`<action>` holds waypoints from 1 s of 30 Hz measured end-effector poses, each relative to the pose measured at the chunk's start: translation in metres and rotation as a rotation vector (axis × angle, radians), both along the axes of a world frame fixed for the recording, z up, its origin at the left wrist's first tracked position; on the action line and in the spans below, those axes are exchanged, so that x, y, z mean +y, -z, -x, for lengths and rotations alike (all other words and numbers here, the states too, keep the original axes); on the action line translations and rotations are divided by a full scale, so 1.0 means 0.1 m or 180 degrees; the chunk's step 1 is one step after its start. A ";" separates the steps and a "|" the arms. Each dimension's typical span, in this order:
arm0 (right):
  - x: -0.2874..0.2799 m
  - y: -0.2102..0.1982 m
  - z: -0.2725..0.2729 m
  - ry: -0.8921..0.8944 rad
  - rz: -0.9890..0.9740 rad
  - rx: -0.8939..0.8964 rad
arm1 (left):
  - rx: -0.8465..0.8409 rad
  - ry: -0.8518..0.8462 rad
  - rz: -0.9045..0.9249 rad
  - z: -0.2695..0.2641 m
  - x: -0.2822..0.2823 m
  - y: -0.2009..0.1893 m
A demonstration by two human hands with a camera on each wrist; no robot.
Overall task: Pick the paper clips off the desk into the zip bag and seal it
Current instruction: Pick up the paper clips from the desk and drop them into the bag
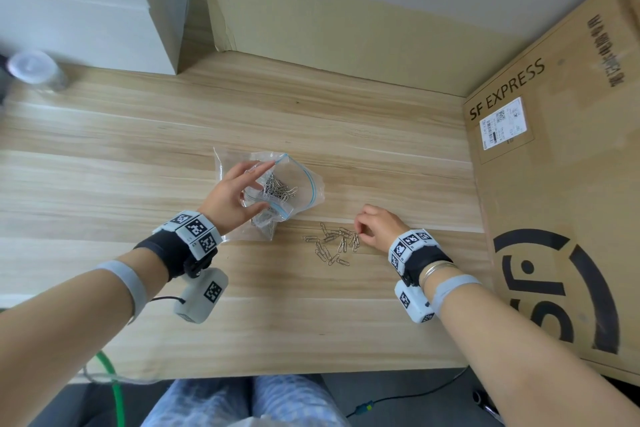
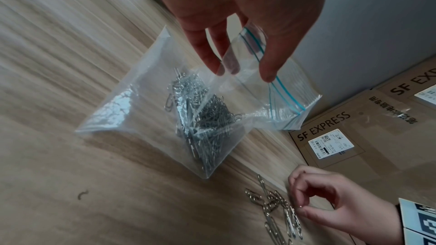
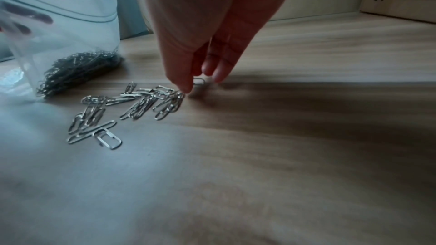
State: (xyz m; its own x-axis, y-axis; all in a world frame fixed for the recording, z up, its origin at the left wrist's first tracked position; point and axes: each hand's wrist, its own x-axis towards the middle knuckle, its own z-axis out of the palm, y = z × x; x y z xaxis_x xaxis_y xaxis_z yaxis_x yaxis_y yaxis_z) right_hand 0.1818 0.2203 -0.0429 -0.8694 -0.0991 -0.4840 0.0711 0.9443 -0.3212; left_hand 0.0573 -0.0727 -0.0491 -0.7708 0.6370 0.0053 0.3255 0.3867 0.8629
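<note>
A clear zip bag (image 1: 306, 180) with a blue zip strip stands on the wooden desk (image 1: 138, 135), its mouth wide. A heap of silver paper clips (image 2: 200, 118) lies in its bottom. My left hand (image 1: 266, 184) pinches the bag's rim, fingers inside the mouth and thumb (image 2: 267, 74) outside on the zip. Right of the bag, several loose paper clips (image 1: 332, 244) lie in a small pile on the desk. My right hand (image 1: 358, 229) is down at the pile's right edge, thumb and fingertips pinching one clip (image 3: 199, 81) against the desk.
A large SF EXPRESS cardboard box (image 1: 554, 184) walls off the desk's right side. A white box (image 1: 104, 10) and a clear lidded cup (image 1: 33, 68) stand at the back left. Cardboard (image 1: 329, 28) lines the back wall. The desk's front edge is near my knees.
</note>
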 end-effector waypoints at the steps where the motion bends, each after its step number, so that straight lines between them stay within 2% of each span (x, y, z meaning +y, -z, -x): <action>1: 0.00 -0.02 0.00 -0.0151 -0.0014 -0.0005 | -0.0010 0.0011 -0.0018 0.00 0.00 0.00; 5: -0.04 -0.05 0.00 -0.0854 -0.0233 -0.0189 | -0.0048 0.0038 -0.0052 0.00 0.01 -0.01; 8: -0.04 -0.01 -0.01 -0.1058 -0.0254 -0.0198 | -0.0051 0.0011 -0.0027 0.00 0.03 0.00; 13: -0.09 -0.01 0.00 -0.0962 -0.0181 -0.0134 | -0.0040 0.0037 -0.0029 0.01 0.02 0.00; 21: -0.13 -0.05 0.04 -0.0826 -0.0280 -0.0522 | -0.0042 0.0037 -0.0042 0.00 0.06 -0.02; 30: -0.19 -0.06 0.07 -0.0389 -0.0194 -0.0741 | -0.0043 0.0038 -0.0055 -0.02 0.05 -0.01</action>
